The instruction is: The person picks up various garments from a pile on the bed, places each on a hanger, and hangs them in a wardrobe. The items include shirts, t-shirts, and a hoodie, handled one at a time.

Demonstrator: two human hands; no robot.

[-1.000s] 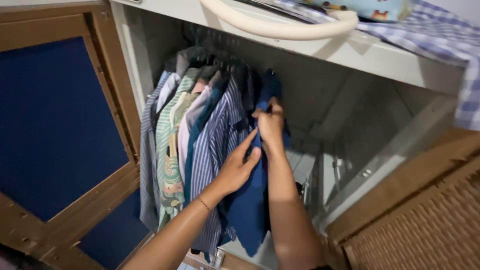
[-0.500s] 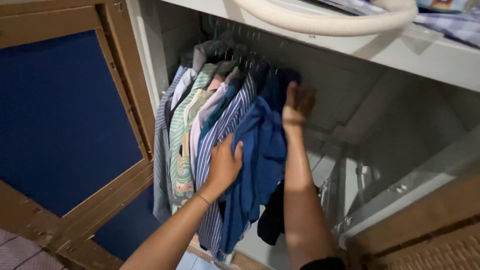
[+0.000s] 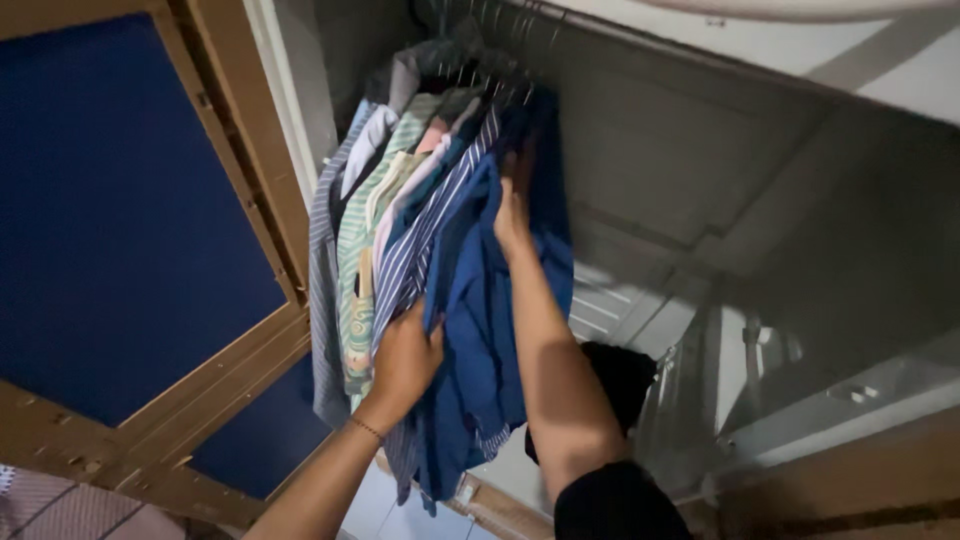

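A dark blue shirt (image 3: 480, 330) hangs at the right end of a row of shirts inside a wardrobe. My right hand (image 3: 513, 205) reaches up along its collar area, fingers closed on the fabric near the hanger. My left hand (image 3: 405, 358) presses against the blue-and-white striped shirt (image 3: 410, 255) beside it and grips the blue shirt's lower edge. Further left hang a green patterned shirt (image 3: 355, 290), a white one and a grey striped one (image 3: 322, 300). The hanger hooks sit on a rail (image 3: 480, 70) at the top, partly in shadow.
The wardrobe's open door (image 3: 130, 230), blue panel in a brown wooden frame, stands at the left. To the right of the clothes the wardrobe interior (image 3: 680, 200) is grey and bare, with a dark bundle (image 3: 620, 375) low down. A pale shelf edge (image 3: 880, 60) runs overhead.
The view has tilted upward and closer. My right hand has risen higher toward the rail along the blue shirt. My left hand has slid lower on the striped shirt.
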